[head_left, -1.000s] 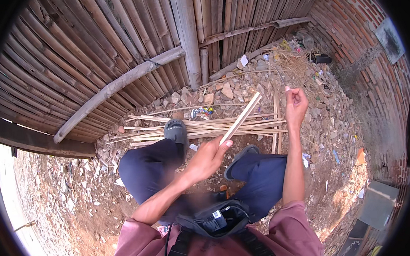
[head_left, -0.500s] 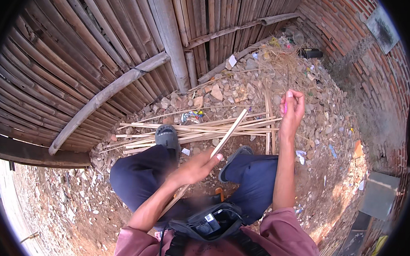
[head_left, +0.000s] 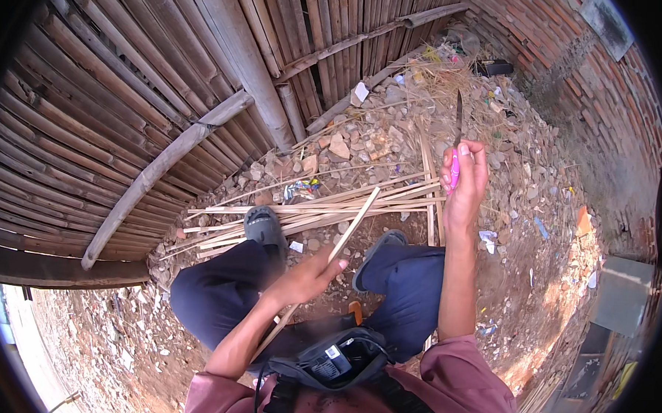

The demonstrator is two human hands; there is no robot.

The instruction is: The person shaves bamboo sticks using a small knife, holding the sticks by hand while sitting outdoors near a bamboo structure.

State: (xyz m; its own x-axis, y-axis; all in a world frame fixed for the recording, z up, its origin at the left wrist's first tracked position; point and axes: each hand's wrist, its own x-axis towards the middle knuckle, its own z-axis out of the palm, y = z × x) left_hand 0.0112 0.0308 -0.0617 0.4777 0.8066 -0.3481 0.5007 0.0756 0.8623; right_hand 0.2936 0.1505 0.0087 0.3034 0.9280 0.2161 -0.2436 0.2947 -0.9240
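Here, fingers curled, the left hand (head_left: 303, 279) clasps a slim wooden strip (head_left: 358, 221) toward one o'clock, the right hand (head_left: 466, 184) a pointed, pink-handled knife (head_left: 458, 129) toward twelve.

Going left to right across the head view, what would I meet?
Curved wooden pole → left hand holding a pale wooden strip → right hand holding a pink-handled knife → blue scrap → orange piece → grey slab.

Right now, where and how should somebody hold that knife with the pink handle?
Probably best by the pink handle, from the near side, as the right hand does: the handle lies at the near end, while the thin, pointed blade sticks out forward, so that approach should stay clear of it.
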